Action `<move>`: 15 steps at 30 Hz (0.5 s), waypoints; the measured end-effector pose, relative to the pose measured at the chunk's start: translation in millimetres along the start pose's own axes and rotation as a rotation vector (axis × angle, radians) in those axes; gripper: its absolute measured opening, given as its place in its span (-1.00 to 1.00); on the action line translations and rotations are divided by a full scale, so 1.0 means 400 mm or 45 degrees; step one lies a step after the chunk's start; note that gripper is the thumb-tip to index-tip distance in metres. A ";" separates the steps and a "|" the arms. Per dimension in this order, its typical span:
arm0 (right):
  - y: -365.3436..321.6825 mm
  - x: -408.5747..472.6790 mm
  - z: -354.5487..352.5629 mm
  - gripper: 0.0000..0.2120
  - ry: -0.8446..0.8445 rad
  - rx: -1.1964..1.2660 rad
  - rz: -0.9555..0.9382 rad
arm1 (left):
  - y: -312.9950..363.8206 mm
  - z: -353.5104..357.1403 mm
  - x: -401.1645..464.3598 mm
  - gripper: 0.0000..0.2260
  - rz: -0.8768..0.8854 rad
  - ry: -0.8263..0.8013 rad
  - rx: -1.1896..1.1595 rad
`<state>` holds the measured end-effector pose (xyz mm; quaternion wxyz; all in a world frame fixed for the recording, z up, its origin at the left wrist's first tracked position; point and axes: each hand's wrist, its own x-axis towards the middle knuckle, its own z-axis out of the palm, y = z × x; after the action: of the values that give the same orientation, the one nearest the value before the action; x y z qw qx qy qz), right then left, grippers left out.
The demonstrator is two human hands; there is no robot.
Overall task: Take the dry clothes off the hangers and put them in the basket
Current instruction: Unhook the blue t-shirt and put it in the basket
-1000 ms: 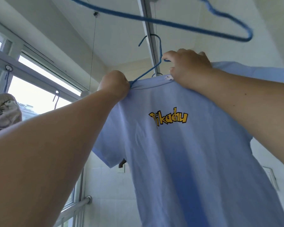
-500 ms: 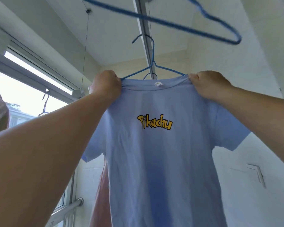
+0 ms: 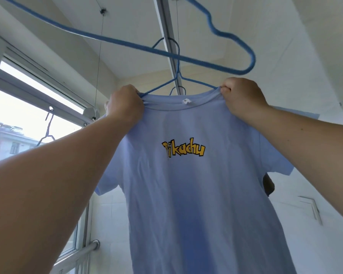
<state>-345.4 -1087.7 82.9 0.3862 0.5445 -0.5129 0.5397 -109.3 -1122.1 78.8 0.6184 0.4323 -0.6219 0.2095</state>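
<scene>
A light blue T-shirt (image 3: pixel 196 194) with yellow "Pikachu" lettering hangs on a thin blue wire hanger (image 3: pixel 178 79) hooked over the overhead drying rail (image 3: pixel 166 32). My left hand (image 3: pixel 125 103) grips the left side of the shirt's collar, where the hanger's arm goes in. At the collar's right side my right hand (image 3: pixel 244 95) pinches the fabric over the hanger's other arm. Both arms reach up. The basket is not in view.
A bare blue hanger (image 3: pixel 234 54) hangs from the rail close above my hands. A window (image 3: pixel 28 123) with another hanger on its frame fills the left. A metal bar (image 3: pixel 77 256) runs at lower left. Behind the shirt's right sleeve a dark garment (image 3: pixel 268 184) peeks out.
My right hand moved from the hanger's neck out to the collar's right side, and the collar is now stretched wide between both hands. The shirt has turned to face me.
</scene>
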 end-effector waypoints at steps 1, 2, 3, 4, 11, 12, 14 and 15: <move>-0.001 0.003 0.003 -0.75 -0.001 0.016 0.015 | 0.000 0.000 0.000 -0.71 0.009 0.006 -0.001; -0.002 0.004 0.005 -0.74 -0.002 0.029 0.034 | 0.000 -0.001 0.000 -0.71 0.026 0.013 -0.001; 0.000 0.003 0.008 -0.75 0.003 0.039 0.057 | 0.002 0.000 0.000 -0.71 0.045 0.022 0.003; 0.002 0.000 0.010 -0.75 0.011 0.041 0.077 | 0.004 0.000 -0.001 -0.72 0.066 0.035 0.012; 0.050 -0.050 0.027 -0.78 0.060 -0.008 0.263 | 0.031 0.014 -0.004 -0.67 0.300 0.151 0.204; 0.054 -0.054 0.026 -0.77 0.043 -0.018 0.289 | 0.037 0.016 -0.002 -0.66 0.312 0.164 0.226; 0.063 -0.062 0.024 -0.78 0.014 -0.037 0.343 | 0.058 0.018 0.000 -0.68 0.323 0.189 0.272; 0.074 -0.064 0.025 -0.78 -0.001 -0.031 0.384 | 0.070 0.019 -0.002 -0.69 0.329 0.196 0.283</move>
<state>-369.6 -1098.9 52.5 0.3070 0.4568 -0.5956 0.5851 -136.3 -1112.7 84.8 0.5806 0.3973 -0.5961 0.3869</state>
